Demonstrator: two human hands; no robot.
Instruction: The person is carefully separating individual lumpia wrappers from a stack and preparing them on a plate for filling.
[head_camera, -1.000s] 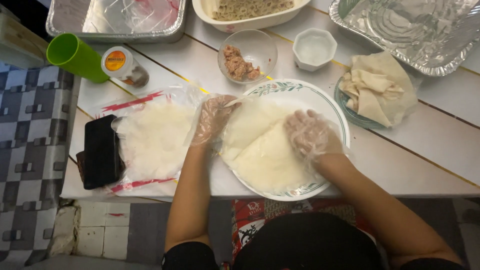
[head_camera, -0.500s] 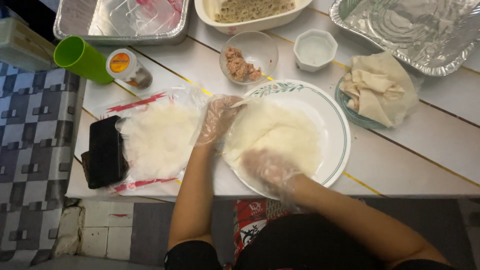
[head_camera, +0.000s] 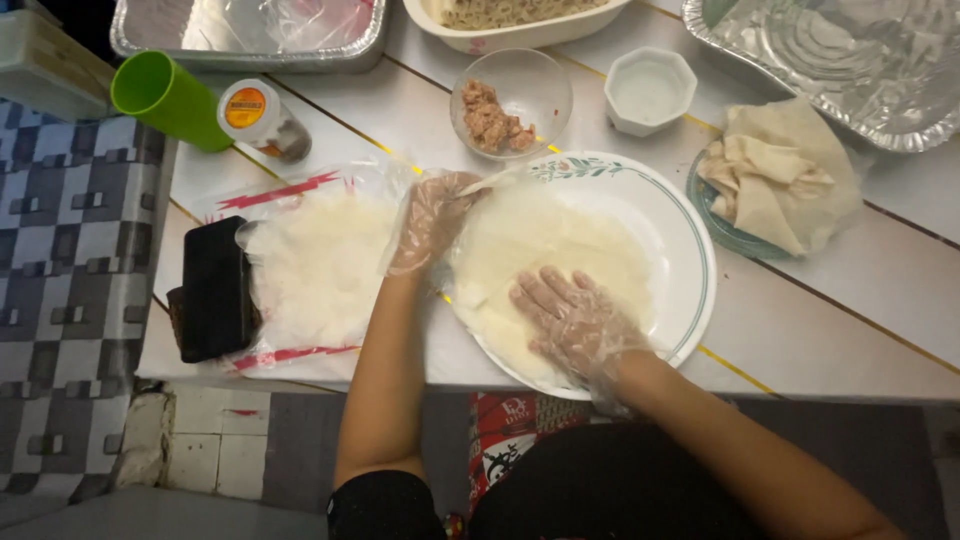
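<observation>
- The table (head_camera: 820, 320) is white with thin yellow lines; its near edge runs just under the right hand (head_camera: 580, 325). Beyond that edge lie pale floor tiles (head_camera: 210, 440), and a blue-and-grey checked cloth (head_camera: 70, 260) hangs off to the left of the left hand (head_camera: 430, 220).
- Both hands wear clear plastic gloves.
- The wrapper (head_camera: 550, 260), a thin pale sheet, lies on the plate (head_camera: 690, 260), a white one with a green rim.
- The right hand's fingers are spread apart and pressed flat on the wrapper's near part.
- The left hand's fingers are pinched together on the wrapper's far left edge.
- Just left of the left fingers sits a clear bag (head_camera: 310, 265) with red stripes, holding a stack of wrappers; a black box (head_camera: 215, 290) lies on its far side.
- Beyond the left fingers: a glass bowl (head_camera: 512, 100) with minced filling, a small white cup (head_camera: 650, 90), a jar (head_camera: 262, 120) with an orange round lid label, a green cup (head_camera: 165, 100).
- Right of the plate a heap of folded wrappers (head_camera: 780, 180) rests on a green dish.
- Foil trays (head_camera: 860, 60) line the far edge.
- Bare table opens to the right of the right fingers.
</observation>
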